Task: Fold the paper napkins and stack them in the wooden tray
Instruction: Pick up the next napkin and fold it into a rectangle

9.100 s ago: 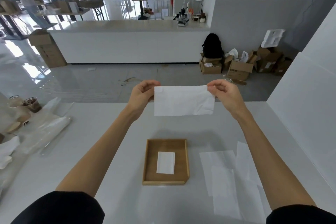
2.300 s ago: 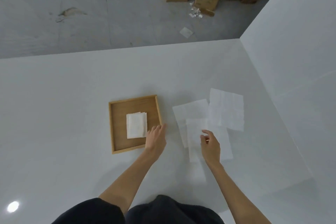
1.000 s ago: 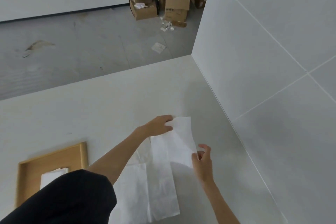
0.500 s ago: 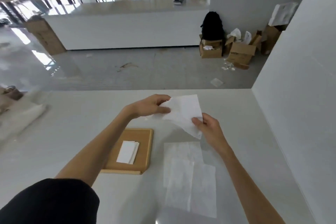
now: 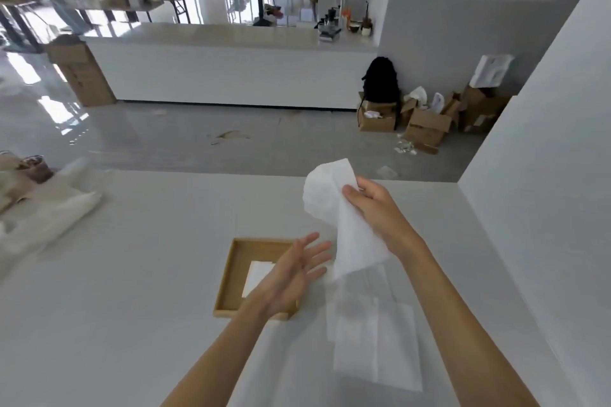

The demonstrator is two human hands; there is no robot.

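My right hand (image 5: 377, 205) pinches a white paper napkin (image 5: 344, 225) by its upper part, held up in the air so that the sheet hangs down loosely. My left hand (image 5: 294, 271) hovers palm up with fingers spread, just left of the hanging napkin's lower edge and above the right side of the wooden tray (image 5: 231, 277). Inside the tray lie folded napkins (image 5: 256, 276), partly hidden by my left hand. Flat unfolded napkins (image 5: 373, 337) lie on the white table to the right of the tray.
The white table (image 5: 132, 274) ends at a white wall (image 5: 545, 208) on the right. Plastic bags and cups (image 5: 39, 201) sit at the table's far left. Beyond the table's far edge are a grey floor, cardboard boxes (image 5: 426, 129) and a long white counter (image 5: 231, 73).
My left hand has let go of the napkin and dropped, open, above the tray. My right hand has lifted the napkin, which now hangs from it alone.
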